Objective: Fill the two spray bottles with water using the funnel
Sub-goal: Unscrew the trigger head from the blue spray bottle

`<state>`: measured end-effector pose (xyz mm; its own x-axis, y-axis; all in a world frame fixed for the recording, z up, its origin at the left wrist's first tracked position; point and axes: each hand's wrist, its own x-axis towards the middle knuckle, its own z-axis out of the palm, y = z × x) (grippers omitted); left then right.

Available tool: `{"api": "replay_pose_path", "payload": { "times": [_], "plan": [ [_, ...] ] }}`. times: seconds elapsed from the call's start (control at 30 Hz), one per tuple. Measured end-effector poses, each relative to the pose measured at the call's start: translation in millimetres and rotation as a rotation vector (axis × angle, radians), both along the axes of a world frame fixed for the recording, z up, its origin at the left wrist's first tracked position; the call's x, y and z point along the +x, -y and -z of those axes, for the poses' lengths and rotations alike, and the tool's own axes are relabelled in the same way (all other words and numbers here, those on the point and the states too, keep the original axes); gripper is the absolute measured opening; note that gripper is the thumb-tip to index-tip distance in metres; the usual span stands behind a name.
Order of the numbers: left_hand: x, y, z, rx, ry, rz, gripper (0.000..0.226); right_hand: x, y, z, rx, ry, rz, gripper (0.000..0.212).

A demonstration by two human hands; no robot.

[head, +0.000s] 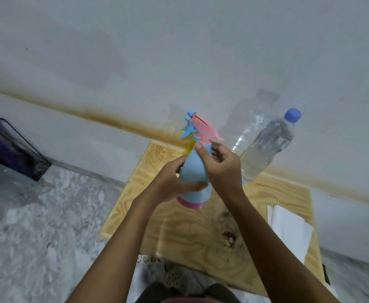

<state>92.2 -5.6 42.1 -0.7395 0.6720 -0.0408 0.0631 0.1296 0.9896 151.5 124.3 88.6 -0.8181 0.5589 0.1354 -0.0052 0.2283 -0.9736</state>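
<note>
A light blue spray bottle (pixel 193 171) with a pink base and pink spray head (pixel 203 129) is held above the wooden table (pixel 192 237). My left hand (pixel 172 182) wraps around the bottle's body. My right hand (pixel 220 165) grips its neck just under the pink head, fingers pinched on the collar. Behind it a yellow object (pixel 189 147) with a blue trigger (pixel 189 127) peeks out, mostly hidden. A clear water bottle (pixel 268 143) with a blue cap stands at the table's back right. No funnel is visible.
The small wooden table stands against a grey wall with a brown stain line. White paper (pixel 288 228) lies on its right side, and a dark stain (pixel 228 236) marks its middle. A dark glass box (pixel 10 149) sits on the marbled floor at left.
</note>
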Motion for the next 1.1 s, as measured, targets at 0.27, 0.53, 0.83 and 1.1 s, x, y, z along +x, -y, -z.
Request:
{"api": "replay_pose_path", "payload": {
  "times": [0.27,0.53,0.83,1.1],
  "plan": [
    [10,4,-14,0.002,-0.002,0.085,0.059,24,-10,-19,0.03,0.026,-0.116,0.018],
    [16,-9,-29,0.063,0.06,0.222,0.056,42,-29,-42,0.036,0.067,-0.223,0.029],
    [12,-26,-30,0.054,0.071,0.251,0.063,45,-36,-39,-0.242,-0.072,-0.164,0.029],
    [12,-36,-29,0.046,0.041,0.239,0.056,40,-33,-27,-0.131,-0.059,0.006,0.021]
  ]
}}
